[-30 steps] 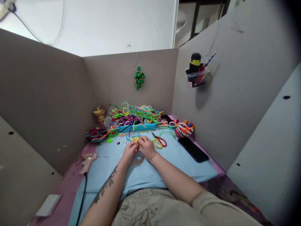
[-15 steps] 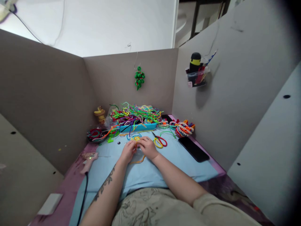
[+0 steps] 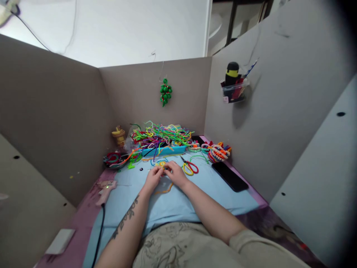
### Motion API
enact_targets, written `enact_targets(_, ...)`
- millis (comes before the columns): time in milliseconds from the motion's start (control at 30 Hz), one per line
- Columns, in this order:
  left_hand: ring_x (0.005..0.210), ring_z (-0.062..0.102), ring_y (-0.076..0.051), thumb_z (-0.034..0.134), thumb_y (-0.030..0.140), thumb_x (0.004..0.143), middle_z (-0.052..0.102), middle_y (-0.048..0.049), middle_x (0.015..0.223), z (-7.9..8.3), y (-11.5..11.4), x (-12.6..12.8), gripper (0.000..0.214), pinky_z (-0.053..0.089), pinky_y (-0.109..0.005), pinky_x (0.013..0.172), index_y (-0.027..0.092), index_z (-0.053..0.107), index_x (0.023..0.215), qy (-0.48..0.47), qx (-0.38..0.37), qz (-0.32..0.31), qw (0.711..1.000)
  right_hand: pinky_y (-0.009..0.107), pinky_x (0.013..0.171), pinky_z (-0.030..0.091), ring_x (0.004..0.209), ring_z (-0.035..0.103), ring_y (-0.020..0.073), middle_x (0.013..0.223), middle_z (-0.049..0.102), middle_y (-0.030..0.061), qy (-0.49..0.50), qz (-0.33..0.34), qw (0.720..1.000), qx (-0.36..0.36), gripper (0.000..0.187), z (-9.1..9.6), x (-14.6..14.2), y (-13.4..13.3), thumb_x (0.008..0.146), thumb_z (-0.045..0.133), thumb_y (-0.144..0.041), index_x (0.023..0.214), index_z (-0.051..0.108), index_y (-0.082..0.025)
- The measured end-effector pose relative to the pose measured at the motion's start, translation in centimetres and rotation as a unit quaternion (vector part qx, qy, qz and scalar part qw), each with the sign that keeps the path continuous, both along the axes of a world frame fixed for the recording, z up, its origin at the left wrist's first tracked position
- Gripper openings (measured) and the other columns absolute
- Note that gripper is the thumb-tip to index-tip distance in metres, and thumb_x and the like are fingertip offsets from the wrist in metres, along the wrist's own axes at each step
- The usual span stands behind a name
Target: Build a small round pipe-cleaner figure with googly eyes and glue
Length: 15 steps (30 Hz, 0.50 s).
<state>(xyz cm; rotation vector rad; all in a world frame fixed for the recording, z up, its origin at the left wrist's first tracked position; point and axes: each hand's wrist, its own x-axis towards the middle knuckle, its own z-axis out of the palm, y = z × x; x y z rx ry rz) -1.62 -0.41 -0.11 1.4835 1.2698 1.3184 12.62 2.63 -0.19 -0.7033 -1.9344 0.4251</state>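
My left hand and my right hand meet over the blue cloth, fingertips pinched together. Between them is a small yellow pipe-cleaner piece, mostly covered by my fingers, so its full shape is hidden. A blue pipe cleaner curves just behind it. An orange pipe cleaner lies bent on the cloth below my hands; whether it joins the held piece I cannot tell. To the right of my right hand lie scissors with yellow and red handles.
A blue tray heaped with coloured pipe cleaners stands at the back. On the left lie a pink glue gun with a black cord and a white box. A black phone rests at right. Grey panels enclose the table.
My fingers have shifted slightly around the yellow piece, the right hand's fingers now curling lower. The orange pipe cleaner's near end has moved a little. The things around have not moved.
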Motion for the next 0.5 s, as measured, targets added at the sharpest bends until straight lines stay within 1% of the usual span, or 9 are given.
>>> enact_targets(100, 0.047, 0.038, -0.007, 0.054, 0.045, 0.075, 0.048, 0.0029, 0.056, -0.20, 0.14, -0.34, 0.032, 0.029, -0.020, 0.046, 0.014, 0.054, 0.066, 0.027, 0.009, -0.008, 1.000, 0.031, 0.082, 0.041, 0.088, 0.054, 0.0164, 0.090, 0.062, 0.0036, -0.029, 0.005, 0.999, 0.039, 0.016, -0.22, 0.13, 0.16, 0.081, 0.055, -0.015, 0.091, 0.065, -0.022)
enact_targets(267, 0.044, 0.035, -0.007, 0.052, 0.044, 0.077, 0.043, 0.0046, 0.050, -0.46, 0.23, -0.77, 0.032, 0.027, -0.020, 0.044, 0.015, 0.052, 0.065, 0.045, -0.009, -0.013, 0.999, 0.031, 0.081, 0.042, 0.086, 0.053, 0.0171, 0.085, 0.063, 0.0042, -0.074, -0.020, 0.994, 0.082, 0.012, -0.80, 0.20, 0.63, 0.082, 0.056, -0.018, 0.086, 0.067, -0.022)
enact_targets(400, 0.043, 0.035, -0.008, 0.050, 0.049, 0.077, 0.043, 0.0046, 0.049, -0.55, 0.26, -0.81, 0.036, 0.026, -0.021, 0.044, 0.015, 0.050, 0.063, 0.039, -0.011, -0.004, 0.999, 0.032, 0.082, 0.042, 0.091, 0.053, 0.0182, 0.092, 0.063, 0.0056, -0.085, -0.040, 0.991, 0.100, 0.017, -0.77, 0.08, 0.46, 0.082, 0.055, -0.019, 0.096, 0.065, -0.022)
enact_targets(500, 0.043, 0.034, -0.008, 0.051, 0.050, 0.076, 0.043, 0.0047, 0.047, -0.64, 0.33, -0.84, 0.037, 0.026, -0.021, 0.044, 0.016, 0.049, 0.061, 0.039, -0.013, -0.001, 0.999, 0.032, 0.082, 0.042, 0.089, 0.053, 0.0182, 0.090, 0.063, 0.0054, -0.089, -0.038, 0.990, 0.103, 0.016, -0.66, 0.04, 0.31, 0.082, 0.056, -0.019, 0.094, 0.066, -0.022)
